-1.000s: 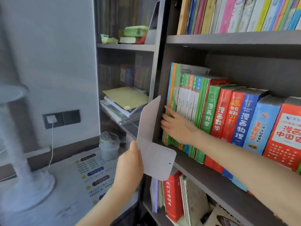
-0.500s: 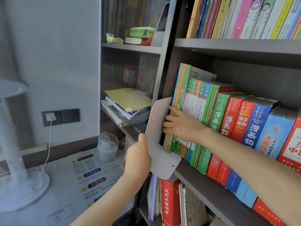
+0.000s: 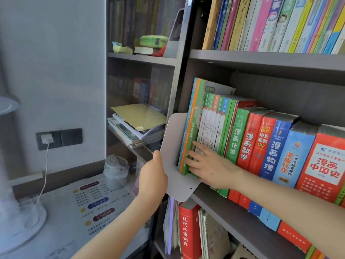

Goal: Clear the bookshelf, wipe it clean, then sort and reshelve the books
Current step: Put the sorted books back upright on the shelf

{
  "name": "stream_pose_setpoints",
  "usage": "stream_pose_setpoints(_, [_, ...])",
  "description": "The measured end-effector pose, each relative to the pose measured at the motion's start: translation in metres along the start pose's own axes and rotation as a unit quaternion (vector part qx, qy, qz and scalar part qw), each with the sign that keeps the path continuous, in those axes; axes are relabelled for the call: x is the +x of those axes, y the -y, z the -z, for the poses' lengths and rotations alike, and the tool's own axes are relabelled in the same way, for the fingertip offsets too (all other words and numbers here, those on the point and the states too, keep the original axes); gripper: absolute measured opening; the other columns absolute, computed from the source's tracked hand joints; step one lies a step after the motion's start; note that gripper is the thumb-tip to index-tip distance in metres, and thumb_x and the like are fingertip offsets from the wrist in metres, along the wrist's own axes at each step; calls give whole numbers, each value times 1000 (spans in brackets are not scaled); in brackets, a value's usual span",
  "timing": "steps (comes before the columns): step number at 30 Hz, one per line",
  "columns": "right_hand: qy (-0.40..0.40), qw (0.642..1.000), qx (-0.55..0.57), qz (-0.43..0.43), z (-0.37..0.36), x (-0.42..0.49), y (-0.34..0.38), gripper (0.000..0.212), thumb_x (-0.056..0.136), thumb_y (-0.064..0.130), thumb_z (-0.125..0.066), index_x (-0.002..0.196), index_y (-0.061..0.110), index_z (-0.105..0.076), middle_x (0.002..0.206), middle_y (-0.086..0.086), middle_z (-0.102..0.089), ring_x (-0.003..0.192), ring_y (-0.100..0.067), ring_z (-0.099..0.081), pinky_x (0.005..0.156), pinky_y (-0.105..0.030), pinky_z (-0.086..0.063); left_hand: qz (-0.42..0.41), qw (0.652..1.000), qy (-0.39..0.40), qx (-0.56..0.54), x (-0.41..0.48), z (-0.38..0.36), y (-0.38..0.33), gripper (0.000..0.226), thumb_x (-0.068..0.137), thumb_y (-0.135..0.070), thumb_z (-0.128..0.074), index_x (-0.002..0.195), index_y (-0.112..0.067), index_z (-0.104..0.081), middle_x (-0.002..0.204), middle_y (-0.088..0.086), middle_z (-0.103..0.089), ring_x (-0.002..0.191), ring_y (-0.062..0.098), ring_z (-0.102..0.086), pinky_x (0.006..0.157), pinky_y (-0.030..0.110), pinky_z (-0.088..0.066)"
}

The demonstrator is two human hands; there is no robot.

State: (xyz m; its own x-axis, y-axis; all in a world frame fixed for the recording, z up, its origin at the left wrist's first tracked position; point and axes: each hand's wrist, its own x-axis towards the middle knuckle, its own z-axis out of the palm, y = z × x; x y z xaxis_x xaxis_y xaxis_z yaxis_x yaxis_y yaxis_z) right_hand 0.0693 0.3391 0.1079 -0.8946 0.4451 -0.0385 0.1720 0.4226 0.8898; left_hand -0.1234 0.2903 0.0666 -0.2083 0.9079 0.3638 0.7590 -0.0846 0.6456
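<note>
Left hand [image 3: 152, 176] clamps grey L-shaped metal bookend [image 3: 170, 139] at row end; right hand [image 3: 209, 169], fingers straight, apart, braces upright colourful books [image 3: 242, 143], likely against toppling.

Our left hand [image 3: 153, 176], forearm raised, pinches a bookend [image 3: 173, 139] under its thumb; our right hand [image 3: 209, 165] lies extended leftward, fingers straight and flat.

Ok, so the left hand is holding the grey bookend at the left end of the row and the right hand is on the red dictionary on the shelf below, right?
Not quite: the head view shows the right hand flat on the green books at that end of the row, not the red dictionary. The left hand does hold the grey bookend.
</note>
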Motion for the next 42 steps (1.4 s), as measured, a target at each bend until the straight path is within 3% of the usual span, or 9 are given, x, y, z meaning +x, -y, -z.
stream_pose_setpoints(4, [-73, 987, 28, -140, 15, -2, 0, 28, 75, 23, -67, 101, 14, -73, 117, -9, -66, 113, -32, -57, 114, -57, -14, -7, 1000, 6, 16, 0, 1, 4, 22, 88, 8, -39, 105, -6, -36, 62, 2, -42, 55, 19, -40, 49, 29, -32])
stream_pose_setpoints(7, [-183, 900, 55, -391, 44, -9, -43, 31, 80, 21, -67, 109, 8, -68, 122, -14, -63, 115, -35, -56, 112, -55, -23, -10, 1000, 16, 24, 2, 2, 3, 25, 90, 7, -40, 111, -6, -36, 63, 0, -41, 52, 13, -36, 48, 26, -32])
stream_pose_setpoints(9, [-159, 868, 40, -468, 60, -10, -70, 38, 87, 31, -59, 116, 6, -62, 125, -18, -58, 118, -37, -51, 113, -55, -22, -11, 1000, 16, 25, 3, 2, 3, 27, 91, 6, -41, 114, -6, -36, 63, 0, -42, 52, 12, -37, 48, 25, -33])
stream_pose_setpoints(13, [-53, 873, 19, -485, 58, 14, -93, 45, 92, 40, -50, 123, 8, -57, 119, -16, -60, 112, -37, -54, 112, -56, -24, -11, 999, 22, 37, 4, 3, 3, 28, 91, 6, -40, 115, -6, -36, 63, 1, -42, 57, 19, -43, 51, 28, -35])
stream_pose_setpoints(19, [49, 825, 22, -562, 61, 48, -102, 24, 85, 16, -50, 102, 8, -65, 92, -16, -68, 86, -36, -63, 83, -46, -47, -15, 998, 37, 49, 5, 7, 2, 27, 90, 7, -39, 113, -7, -35, 62, 1, -41, 51, 13, -35, 46, 24, -30])
stream_pose_setpoints(24, [32, 836, 12, -548, 55, 51, -107, 28, 81, 11, -39, 93, 4, -63, 83, -20, -68, 77, -38, -63, 79, -46, -49, -9, 998, 33, 53, 6, 4, 6, 25, 90, 6, -41, 110, -9, -35, 66, 4, -49, 54, 17, -43, 53, 29, -38])
stream_pose_setpoints(36, [-26, 863, -6, -505, 45, 50, -120, 28, 93, 11, -39, 112, 0, -57, 102, -20, -64, 98, -40, -58, 99, -53, -38, -10, 999, 31, 41, 8, 2, 11, 25, 90, 5, -42, 93, -15, -28, 66, 5, -51, 58, 21, -46, 55, 30, -40])
stream_pose_setpoints(38, [-68, 896, -93, -430, 44, 44, -113, 26, 91, 9, -41, 102, 2, -63, 96, -15, -64, 92, -35, -58, 100, -50, -42, -19, 998, 41, 43, 7, 4, 9, 25, 90, 5, -41, 95, -15, -27, 63, 1, -45, 56, 17, -42, 55, 30, -38])
stream_pose_setpoints(42, [-169, 974, -102, -110, 23, 28, -91, 20, 91, -1, -47, 85, 3, -66, 79, -9, -61, 77, -27, -58, 94, -44, -49, -10, 997, 56, 55, 13, 6, 9, 21, 92, 3, -41, 101, -13, -31, 63, -1, -42, 58, 16, -42, 57, 30, -39])
